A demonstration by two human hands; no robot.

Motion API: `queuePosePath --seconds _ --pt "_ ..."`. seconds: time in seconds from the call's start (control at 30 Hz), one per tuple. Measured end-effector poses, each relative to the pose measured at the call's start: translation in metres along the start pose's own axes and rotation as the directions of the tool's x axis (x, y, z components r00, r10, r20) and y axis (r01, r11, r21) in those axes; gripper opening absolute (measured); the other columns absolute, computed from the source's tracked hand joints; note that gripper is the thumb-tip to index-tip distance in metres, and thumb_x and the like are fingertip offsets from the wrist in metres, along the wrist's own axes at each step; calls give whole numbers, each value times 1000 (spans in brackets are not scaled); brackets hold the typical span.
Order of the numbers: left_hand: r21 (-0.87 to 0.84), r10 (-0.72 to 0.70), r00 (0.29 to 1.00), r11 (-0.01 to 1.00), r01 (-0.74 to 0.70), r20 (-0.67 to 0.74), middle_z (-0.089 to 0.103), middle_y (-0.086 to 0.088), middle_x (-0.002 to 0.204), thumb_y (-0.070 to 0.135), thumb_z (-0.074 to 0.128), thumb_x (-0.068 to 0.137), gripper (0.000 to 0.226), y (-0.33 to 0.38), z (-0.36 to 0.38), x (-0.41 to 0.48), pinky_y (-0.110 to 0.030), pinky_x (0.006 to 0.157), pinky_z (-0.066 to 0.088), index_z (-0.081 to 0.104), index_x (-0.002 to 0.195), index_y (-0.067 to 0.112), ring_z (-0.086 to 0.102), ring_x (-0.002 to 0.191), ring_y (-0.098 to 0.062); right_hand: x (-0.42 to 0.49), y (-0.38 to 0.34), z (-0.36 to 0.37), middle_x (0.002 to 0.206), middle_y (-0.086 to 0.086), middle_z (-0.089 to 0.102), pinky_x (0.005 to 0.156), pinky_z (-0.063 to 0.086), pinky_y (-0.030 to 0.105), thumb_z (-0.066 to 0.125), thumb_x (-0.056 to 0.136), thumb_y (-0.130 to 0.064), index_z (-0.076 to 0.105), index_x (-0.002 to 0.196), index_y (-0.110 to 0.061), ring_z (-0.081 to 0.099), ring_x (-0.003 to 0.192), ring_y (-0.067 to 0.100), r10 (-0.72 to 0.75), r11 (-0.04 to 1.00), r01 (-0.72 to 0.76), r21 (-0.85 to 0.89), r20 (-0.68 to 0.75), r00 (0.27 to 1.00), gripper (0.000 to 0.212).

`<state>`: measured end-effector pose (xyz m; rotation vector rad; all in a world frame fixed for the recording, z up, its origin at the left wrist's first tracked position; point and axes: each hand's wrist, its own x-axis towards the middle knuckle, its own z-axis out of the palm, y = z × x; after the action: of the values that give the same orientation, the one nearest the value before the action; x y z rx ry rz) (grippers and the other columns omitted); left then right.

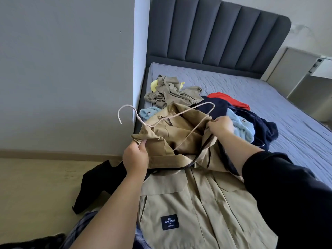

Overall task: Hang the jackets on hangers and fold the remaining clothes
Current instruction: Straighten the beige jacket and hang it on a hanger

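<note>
A person's left hand (135, 157) pinched a fold of a tan jacket (188, 194) near its collar, while the right hand (221, 125) gripped the fabric on the opposite side. A beige wire hanger (143, 123) sat partly inside the jacket's opening, hook pointing left. The jacket lay over the bed (251, 90) edge, near a pile of clothes (170, 92).

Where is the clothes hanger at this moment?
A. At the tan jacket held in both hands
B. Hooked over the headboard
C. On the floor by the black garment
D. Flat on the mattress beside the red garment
A: the hanger lies against the tan jacket, which the left hand and right hand grip, with its hook sticking out leftward.
</note>
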<state>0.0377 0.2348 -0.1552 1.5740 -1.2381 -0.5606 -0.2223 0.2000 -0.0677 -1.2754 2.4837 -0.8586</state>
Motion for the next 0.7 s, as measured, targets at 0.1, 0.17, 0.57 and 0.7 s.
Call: queuePosePath --seconds 0.1,0.17,0.57,0.7 --pt "79 9 1000 997 -9 -1 68 -21 88 28 55 96 34 0 0 -2 -32 64 36 62 86 -3 63 83 -38 7 2 -15 56 3 42 52 28 28 52 82 -13 44 57 -12 46 67 27 44 997 -35 70 -122 992 25" --pt "136 51 999 990 -49 -10 67 -23 84 26 55 96 33 1 0 -5 -31 62 33 62 84 -4 63 79 -39 6 0 -15 61 6 46 59 32 28 51 84 -14 49 65 -9 46 68 28 23 997 -8 82 -189 982 20" --pt "341 149 966 915 -216 212 65 -13 79 20 47 94 22 -1 4 -4 -38 68 46 60 84 5 62 79 -36 -43 -33 12 97 3 60 79 40 27 51 87 -11 59 105 -9 52 89 18 -203 916 283 285 -281 938 19" --pt "231 78 983 966 -116 166 65 -13 83 19 44 96 23 2 7 0 -36 67 44 59 83 7 60 81 -36 -92 -39 38 84 -1 60 71 44 27 57 81 -9 61 98 -12 57 78 19 -501 839 480 258 18 865 18"
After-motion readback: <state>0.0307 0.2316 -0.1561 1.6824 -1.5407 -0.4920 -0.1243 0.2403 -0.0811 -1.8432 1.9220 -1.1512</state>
